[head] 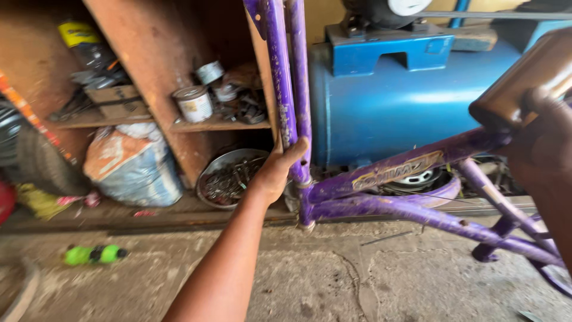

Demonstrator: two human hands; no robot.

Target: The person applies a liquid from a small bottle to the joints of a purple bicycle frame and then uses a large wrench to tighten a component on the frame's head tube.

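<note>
Cracked concrete floor fronts a cluttered workshop wall, where we note wooden shelves carrying tins and scrap, a metal bowl of small hardware, a stuffed sack, and a blue tank standing directly behind the work. We find a purple bicycle frame held just above the floor, in front of the tank and the shelf edge. Its fork legs rise near vertical and run out of the top of the view, so the front end points upward, while the main tubes form the long axis, running from the head joint low at centre out to the right and slightly downward toward the rear stays. The left hand wraps the lower part of the fork, its grip closed around the tube with the thumb lying across the front. The right hand sits at the right edge near a brown saddle; it is blurred and we cannot tell whether its grip is closed or spread. We judge the risks as follows: the dusty tube could turn or slip within the left grip; the frame could swing and knock the tank or the bowl of hardware; and the green bottle on the floor could trip a step.
</note>
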